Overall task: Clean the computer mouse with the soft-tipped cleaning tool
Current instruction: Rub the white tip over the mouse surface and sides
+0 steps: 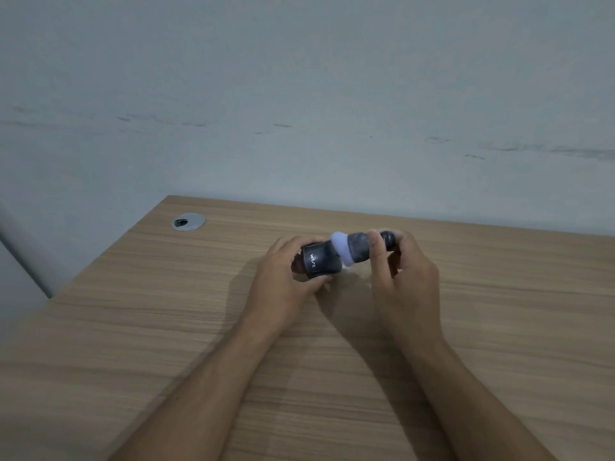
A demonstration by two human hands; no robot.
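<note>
Near the far edge of the wooden tabletop, a bit right of the middle, the person's got the black computer mouse gripped in the left hand, fingers wrapped over the top and thumb under the near side, so it looks lifted or at least tipped up off the wood rather than lying flat. The right hand is pinched around the dark handle of the soft-tipped cleaning tool, and its pale lavender tip is pressed right against the right end of the mouse. Honestly the main thing I'd worry about is that the mouse is held at just one end, so if the tool pushes too hard sideways it could twist out of the left hand and drop onto the tabletop. Also the right-hand grip is way back on the handle, away from the tip, so the tip could skid off the curved shell instead of actually scrubbing it. Can't tell from here which face of the mouse is being cleaned, or if the tip is getting into the seams, it's too blurry. There's a pale smudge on the wood just under the tool, could be glare or residue, no idea. As for clutter, nothing's really in the way: the only other thing is a silver cable grommet set into the tabletop well off to the far left, and then just the plain scuffed wall behind.
</note>
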